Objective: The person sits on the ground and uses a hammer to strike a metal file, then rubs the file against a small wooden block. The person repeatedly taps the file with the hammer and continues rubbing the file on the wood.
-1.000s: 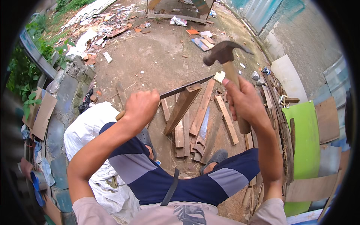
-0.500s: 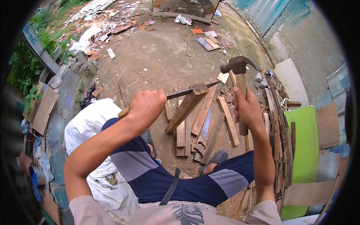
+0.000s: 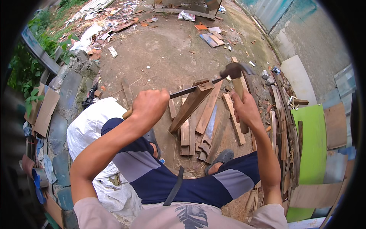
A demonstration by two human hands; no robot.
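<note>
My left hand (image 3: 148, 107) is closed around the wooden handle of a long dark metal blade (image 3: 187, 91). The blade reaches right, across the raised top end of a slanted brown plank (image 3: 190, 105). My right hand (image 3: 246, 110) grips the wooden handle of a claw hammer (image 3: 233, 71). The hammer's head is at the blade's far tip, just above the plank end. I sit with my knees apart in dark blue shorts with grey stripes.
Several short wooden planks (image 3: 207, 126) lie on the dirt between my feet. A white sack (image 3: 91, 126) is at my left. A green board (image 3: 310, 141) and stacked wood strips (image 3: 284, 114) stand at my right. Rubble and scraps lie farther off.
The hammer has come down from its raised position to the blade's tip. My right hand has dropped lower. My left hand holds the blade on the plank in the same place.
</note>
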